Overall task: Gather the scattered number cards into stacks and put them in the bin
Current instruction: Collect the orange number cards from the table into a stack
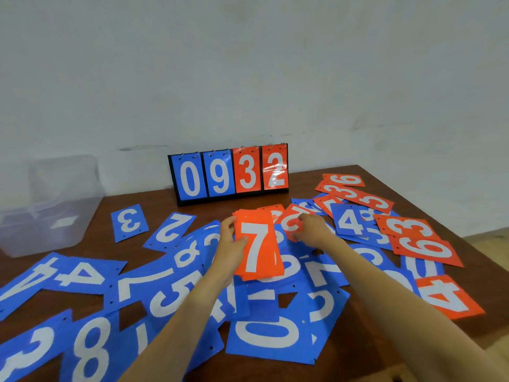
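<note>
Blue and orange number cards lie scattered over the brown table [327,362]. My left hand [230,244] grips a small stack of orange cards [259,246] by its left edge, a white 7 on top. My right hand [311,230] reaches to the right of that stack and pinches an orange card showing a 2 [290,223]. The clear plastic bin [46,208] stands at the table's far left corner. Blue cards [264,332] fill the near and left side. Further orange cards [421,244] lie at the right.
A flip scoreboard [230,173] reading 0 9 3 2 stands upright at the back of the table against the pale wall. The table's right edge [440,205] drops to a tiled floor. A blue 3 card [129,222] lies near the bin.
</note>
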`<state>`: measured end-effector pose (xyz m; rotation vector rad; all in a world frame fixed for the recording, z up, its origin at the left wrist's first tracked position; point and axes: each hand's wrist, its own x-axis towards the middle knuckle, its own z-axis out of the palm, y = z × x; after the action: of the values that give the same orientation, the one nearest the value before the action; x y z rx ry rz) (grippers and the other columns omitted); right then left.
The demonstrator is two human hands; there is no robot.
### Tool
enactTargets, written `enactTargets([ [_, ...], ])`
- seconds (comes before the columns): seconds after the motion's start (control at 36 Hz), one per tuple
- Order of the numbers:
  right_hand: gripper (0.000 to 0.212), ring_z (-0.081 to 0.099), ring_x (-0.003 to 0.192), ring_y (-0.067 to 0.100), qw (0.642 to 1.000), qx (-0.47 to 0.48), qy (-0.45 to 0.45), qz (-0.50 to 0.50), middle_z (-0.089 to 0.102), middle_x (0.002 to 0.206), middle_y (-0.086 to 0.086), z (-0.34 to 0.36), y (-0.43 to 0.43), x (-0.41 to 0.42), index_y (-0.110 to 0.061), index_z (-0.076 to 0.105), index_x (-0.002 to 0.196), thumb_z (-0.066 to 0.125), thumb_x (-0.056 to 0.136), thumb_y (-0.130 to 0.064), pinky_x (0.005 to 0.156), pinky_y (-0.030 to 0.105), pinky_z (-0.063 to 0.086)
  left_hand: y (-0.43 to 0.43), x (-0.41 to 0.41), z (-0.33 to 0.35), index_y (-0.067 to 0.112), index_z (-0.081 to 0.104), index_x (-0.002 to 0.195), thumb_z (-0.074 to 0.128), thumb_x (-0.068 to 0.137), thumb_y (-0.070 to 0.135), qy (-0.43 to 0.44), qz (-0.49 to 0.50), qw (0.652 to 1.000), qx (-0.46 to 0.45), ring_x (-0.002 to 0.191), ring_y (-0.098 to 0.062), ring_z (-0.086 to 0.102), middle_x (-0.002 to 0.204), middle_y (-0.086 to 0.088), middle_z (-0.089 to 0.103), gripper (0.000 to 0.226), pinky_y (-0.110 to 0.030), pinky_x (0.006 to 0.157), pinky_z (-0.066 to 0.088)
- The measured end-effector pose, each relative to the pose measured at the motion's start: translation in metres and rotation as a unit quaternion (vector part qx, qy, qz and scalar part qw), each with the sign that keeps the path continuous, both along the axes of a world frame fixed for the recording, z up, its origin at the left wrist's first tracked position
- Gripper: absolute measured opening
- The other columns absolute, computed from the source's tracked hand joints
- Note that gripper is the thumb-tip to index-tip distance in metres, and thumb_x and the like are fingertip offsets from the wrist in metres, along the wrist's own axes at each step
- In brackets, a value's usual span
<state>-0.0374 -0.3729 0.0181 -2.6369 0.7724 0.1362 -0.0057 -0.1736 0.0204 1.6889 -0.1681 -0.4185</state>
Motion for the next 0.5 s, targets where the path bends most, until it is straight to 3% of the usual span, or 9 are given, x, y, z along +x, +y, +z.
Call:
enactTargets([
  [0.14,0.078,0.028,0.138,0.031,0.998,-0.014,-0.004,-0.063,0.030,0.150,0.013,-0.017,-0.026,0.040,-0.009,0.025,0.146,0.059,0.087,-0.046,0.110,0.039,0.030,-0.004,0.011,-0.009,0.031,0.029,0.137,0.046,0.099,0.013,-0.001,0.009,1.000,-0.027,0.112,-0.019,0.053,0.143,-0.001,0.041,0.046,-0.025,0.067,0.051],
  [0.25,0.103,0.020,0.142,0.033,0.996,0.016,0.055,-0.069,0.022,0.154,0.014,-0.020,-0.046,0.057,-0.013,0.016,0.149,0.071,0.073,-0.056,0.111,0.045,0.027,-0.007,0.019,-0.007,0.037,0.028,0.135,0.046,0.099,0.015,0.007,0.009,0.999,-0.036,0.115,-0.021,0.053,0.142,0.001,0.042,0.046,-0.029,0.070,0.052],
  [0.36,0.108,0.016,0.144,0.032,0.994,0.009,0.091,-0.056,0.017,0.156,0.012,-0.015,-0.052,0.060,-0.013,0.012,0.151,0.071,0.072,-0.057,0.114,0.045,0.024,-0.010,0.026,-0.008,0.040,0.026,0.136,0.046,0.099,0.013,0.015,0.005,0.999,-0.039,0.112,-0.020,0.053,0.139,0.003,0.043,0.051,-0.036,0.077,0.054],
  [0.5,0.116,0.013,0.144,0.035,0.989,-0.002,0.109,-0.098,0.014,0.156,0.015,-0.016,-0.055,0.064,-0.012,0.013,0.149,0.074,0.064,-0.062,0.115,0.050,0.023,-0.015,0.027,-0.013,0.039,0.028,0.136,0.045,0.099,0.012,0.013,0.004,0.999,-0.047,0.088,-0.008,0.055,0.122,0.009,0.045,0.049,-0.025,0.060,0.051],
])
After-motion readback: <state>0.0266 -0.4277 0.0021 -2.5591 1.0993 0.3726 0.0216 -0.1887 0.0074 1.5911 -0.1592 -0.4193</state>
